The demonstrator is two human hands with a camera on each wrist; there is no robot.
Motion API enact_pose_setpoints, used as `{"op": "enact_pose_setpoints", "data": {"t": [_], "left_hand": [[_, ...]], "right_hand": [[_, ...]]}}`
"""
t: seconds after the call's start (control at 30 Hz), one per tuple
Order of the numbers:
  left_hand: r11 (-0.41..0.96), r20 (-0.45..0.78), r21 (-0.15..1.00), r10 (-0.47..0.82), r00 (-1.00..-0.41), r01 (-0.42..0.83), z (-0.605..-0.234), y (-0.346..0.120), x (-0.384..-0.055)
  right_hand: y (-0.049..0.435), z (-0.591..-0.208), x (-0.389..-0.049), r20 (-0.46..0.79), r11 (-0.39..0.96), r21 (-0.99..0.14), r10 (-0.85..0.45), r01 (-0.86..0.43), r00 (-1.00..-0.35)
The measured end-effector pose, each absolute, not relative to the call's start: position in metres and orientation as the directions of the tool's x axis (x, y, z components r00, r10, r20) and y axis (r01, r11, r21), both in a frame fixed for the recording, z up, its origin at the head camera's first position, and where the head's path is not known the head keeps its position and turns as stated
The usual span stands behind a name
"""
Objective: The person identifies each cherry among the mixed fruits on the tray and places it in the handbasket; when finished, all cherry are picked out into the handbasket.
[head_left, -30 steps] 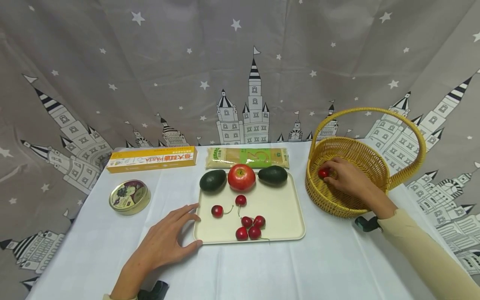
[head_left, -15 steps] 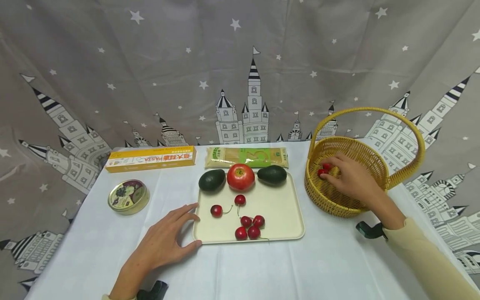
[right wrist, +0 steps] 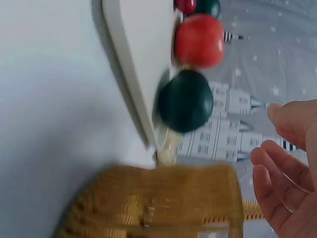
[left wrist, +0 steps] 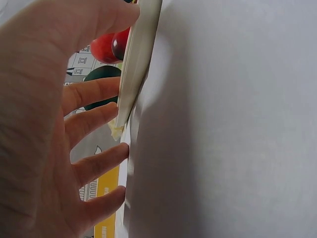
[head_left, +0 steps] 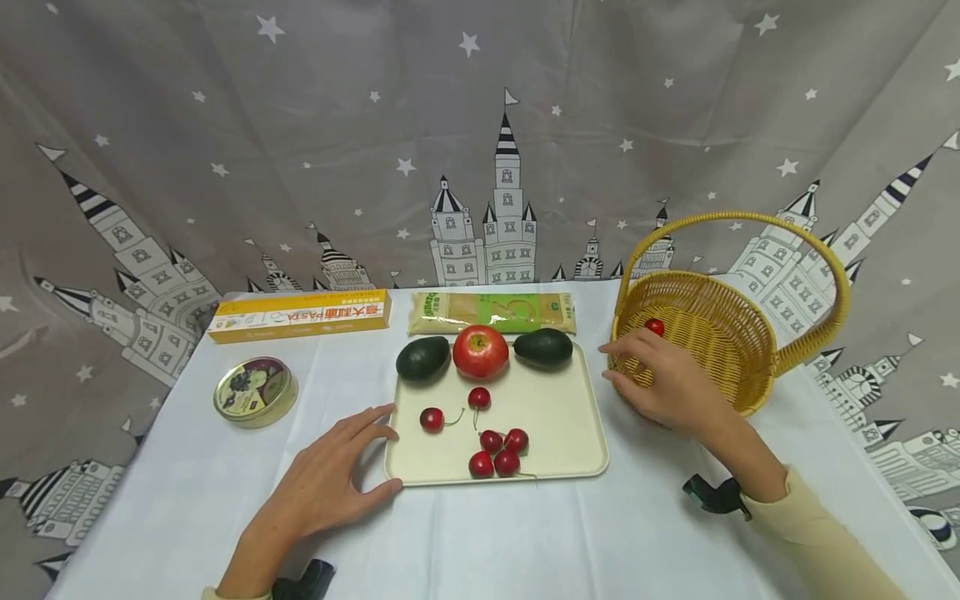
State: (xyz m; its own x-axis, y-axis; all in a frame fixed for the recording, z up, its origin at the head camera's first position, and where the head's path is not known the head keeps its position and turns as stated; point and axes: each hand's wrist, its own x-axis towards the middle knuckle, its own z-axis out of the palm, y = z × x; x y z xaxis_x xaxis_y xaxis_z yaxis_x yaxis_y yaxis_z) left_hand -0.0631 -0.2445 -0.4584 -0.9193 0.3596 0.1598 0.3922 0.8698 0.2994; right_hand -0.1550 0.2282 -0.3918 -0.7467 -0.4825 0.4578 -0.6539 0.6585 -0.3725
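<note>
My left hand (head_left: 322,475) touches the left edge of the cream tray (head_left: 555,433), thumb and fingers spread along its rim. On the tray lie several cherries (head_left: 507,463), a pomegranate-like red fruit (head_left: 481,353) and two avocados, one at the left (head_left: 423,359) and one at the right (head_left: 543,348). My right hand (head_left: 667,379) hovers over the near left rim of the yellow wicker basket (head_left: 720,342), fingers parted with nothing between them. Inside the basket a cherry (head_left: 655,327) shows near the far left wall; the hand hides part of the basket.
Behind the tray lies a pack of noodles (head_left: 491,313). A yellow pasta box (head_left: 300,316) sits at the back left, with a round tin (head_left: 256,392) in front of it. The basket's tall handle (head_left: 750,218) arches above it. A grey castle-print curtain (head_left: 337,125) hangs behind the table.
My right hand has let go of a cherry in the basket, then risen and shifted left toward the tray. My left hand has stayed at the tray's edge.
</note>
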Motion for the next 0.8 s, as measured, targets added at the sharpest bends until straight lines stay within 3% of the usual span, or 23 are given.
{"op": "enact_pose_setpoints", "data": {"t": [0.33, 0.8], "left_hand": [[0.873, 0.146, 0.300, 0.356, -0.923, 0.384, -0.457, -0.244, -0.062], [0.866, 0.169, 0.301, 0.365, -0.916, 0.400, -0.456, -0.245, -0.061]], "right_hand": [[0.193, -0.408, -0.141, 0.435, 0.495, -0.470, -0.591, -0.731, -0.679], [0.153, -0.427, -0.129, 0.225, 0.462, -0.560, -0.714, -0.687, -0.663]]}}
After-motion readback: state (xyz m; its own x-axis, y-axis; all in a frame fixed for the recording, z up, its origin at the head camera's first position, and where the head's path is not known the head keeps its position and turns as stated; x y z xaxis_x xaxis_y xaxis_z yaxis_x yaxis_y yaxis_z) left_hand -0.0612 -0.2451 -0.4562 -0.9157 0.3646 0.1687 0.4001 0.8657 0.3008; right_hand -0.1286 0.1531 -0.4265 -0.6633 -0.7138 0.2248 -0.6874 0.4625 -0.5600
